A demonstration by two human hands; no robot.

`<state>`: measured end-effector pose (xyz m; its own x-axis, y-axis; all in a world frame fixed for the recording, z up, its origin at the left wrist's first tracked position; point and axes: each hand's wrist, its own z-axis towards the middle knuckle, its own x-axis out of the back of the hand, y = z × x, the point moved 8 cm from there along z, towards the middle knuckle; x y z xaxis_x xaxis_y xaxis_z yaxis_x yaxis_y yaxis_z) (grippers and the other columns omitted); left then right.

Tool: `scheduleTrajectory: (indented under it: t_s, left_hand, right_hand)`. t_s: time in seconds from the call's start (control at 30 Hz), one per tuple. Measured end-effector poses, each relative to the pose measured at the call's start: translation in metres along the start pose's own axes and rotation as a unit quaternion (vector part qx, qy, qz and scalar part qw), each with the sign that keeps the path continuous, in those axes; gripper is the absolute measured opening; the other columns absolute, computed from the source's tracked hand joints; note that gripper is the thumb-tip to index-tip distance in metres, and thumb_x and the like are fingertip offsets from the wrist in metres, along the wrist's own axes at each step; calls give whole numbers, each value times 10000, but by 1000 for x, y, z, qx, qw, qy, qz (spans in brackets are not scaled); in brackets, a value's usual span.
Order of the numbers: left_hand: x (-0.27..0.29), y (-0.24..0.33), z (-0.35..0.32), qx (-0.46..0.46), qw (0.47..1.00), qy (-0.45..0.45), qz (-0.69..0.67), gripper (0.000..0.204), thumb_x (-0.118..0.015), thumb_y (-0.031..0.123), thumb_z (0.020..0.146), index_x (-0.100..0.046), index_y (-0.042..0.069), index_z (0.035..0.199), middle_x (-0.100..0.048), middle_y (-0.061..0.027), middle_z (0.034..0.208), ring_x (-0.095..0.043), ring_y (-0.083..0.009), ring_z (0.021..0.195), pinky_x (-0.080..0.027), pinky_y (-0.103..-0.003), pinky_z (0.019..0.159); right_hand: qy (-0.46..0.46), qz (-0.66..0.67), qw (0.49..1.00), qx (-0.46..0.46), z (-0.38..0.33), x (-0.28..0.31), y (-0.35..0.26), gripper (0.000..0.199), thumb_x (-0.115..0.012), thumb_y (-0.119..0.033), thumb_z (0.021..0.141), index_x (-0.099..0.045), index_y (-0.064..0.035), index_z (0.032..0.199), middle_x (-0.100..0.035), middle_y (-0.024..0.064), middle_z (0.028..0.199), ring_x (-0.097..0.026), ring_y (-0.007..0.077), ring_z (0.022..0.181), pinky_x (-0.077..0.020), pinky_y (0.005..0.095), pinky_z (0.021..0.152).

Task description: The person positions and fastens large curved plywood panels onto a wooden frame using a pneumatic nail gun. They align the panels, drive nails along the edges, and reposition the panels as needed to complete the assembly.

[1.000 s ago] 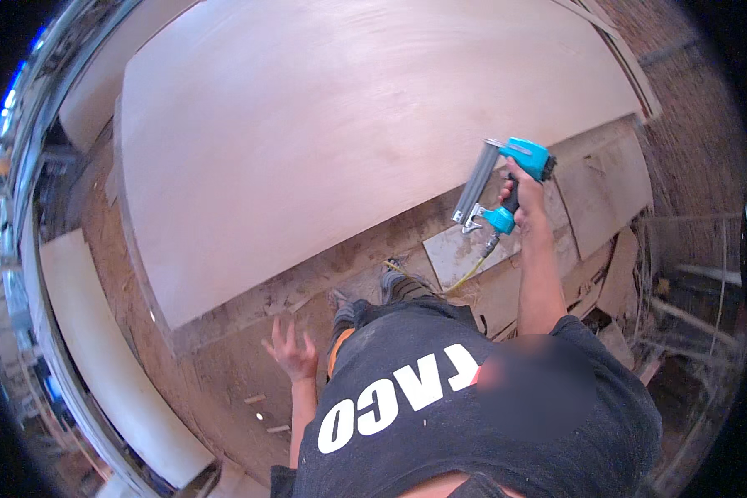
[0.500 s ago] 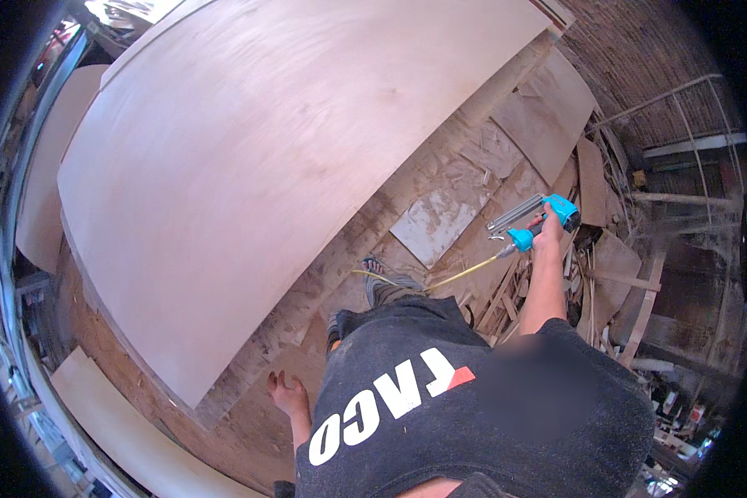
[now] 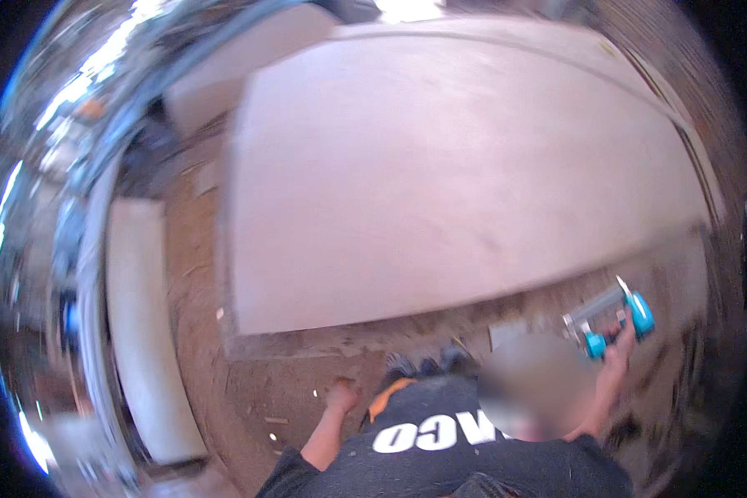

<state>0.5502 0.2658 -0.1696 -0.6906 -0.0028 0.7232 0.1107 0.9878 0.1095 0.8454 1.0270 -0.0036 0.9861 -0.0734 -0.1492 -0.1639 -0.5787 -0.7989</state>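
Note:
My right hand (image 3: 622, 336) is wrapped round the grip of a teal pneumatic nail gun (image 3: 640, 315), held out at the right with its grey magazine pointing left. The gun is near the front edge of a large pale plywood sheet (image 3: 440, 183), apart from it. My left hand (image 3: 343, 393) hangs low beside my body, a little in front of the sheet's near edge, and touches nothing I can see. Motion smears its fingers. A blurred patch hides part of my right side.
A long narrow pale board (image 3: 145, 324) lies at the left, with another pale panel (image 3: 257, 62) beyond it. Brown dusty floor (image 3: 195, 274) with small scraps runs between board and sheet. My feet (image 3: 427, 363) are close to the sheet's near edge.
The view has swung left, so the plywood sheet now lies across in front of me. The nail gun remains in my right hand and appears lower right. The yellow hose no longer shows.

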Motion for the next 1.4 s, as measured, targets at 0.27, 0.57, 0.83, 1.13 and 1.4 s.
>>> scheduleTrajectory:
  t_s: [0.27,0.57,0.83,1.13,1.4]
  left_hand:
    - [-44,-7,-68,116,967,12,-226,509,-689,443,889,-761,113,1270,-723,-227,1287,-681,-403,1227,-539,-503,1055]
    - [-129,-24,-174,206,938,8,-280,482,-678,494,887,-797,170,1224,-750,-194,1235,-696,-407,1190,-555,-508,1010]
    - [-214,-71,-206,219,894,8,-390,475,-678,514,878,-822,143,1138,-770,-218,1133,-728,-417,1112,-571,-493,978]
    - [-180,-222,-143,226,896,97,-370,437,-709,446,876,-826,82,1087,-777,-220,1109,-741,-388,1092,-569,-480,972]
    - [-132,-304,-177,261,843,165,-440,375,-753,400,882,-827,124,1125,-785,-172,1138,-743,-349,1112,-568,-447,985]
  right_hand:
    - [-300,-118,941,-105,-2,-262,61,436,-755,-541,971,-652,-125,1055,-495,-99,615,-482,52,487,-434,247,478]
    - [-398,-245,882,-69,-32,-421,128,381,-774,-457,969,-700,-84,962,-578,-26,659,-573,120,544,-526,303,552]
    - [-106,-629,600,482,-167,-376,102,577,-826,-319,857,-665,-19,1324,-670,188,1257,-627,352,1196,-510,478,1055]
    - [-371,-561,346,654,-380,-323,293,683,-863,-349,810,-623,-139,1414,-598,182,1415,-502,407,1386,-444,513,1122]
    - [-395,-533,303,684,-382,-337,307,347,-779,-294,874,-736,-201,1206,-690,70,1150,-666,318,1084,-558,473,942]
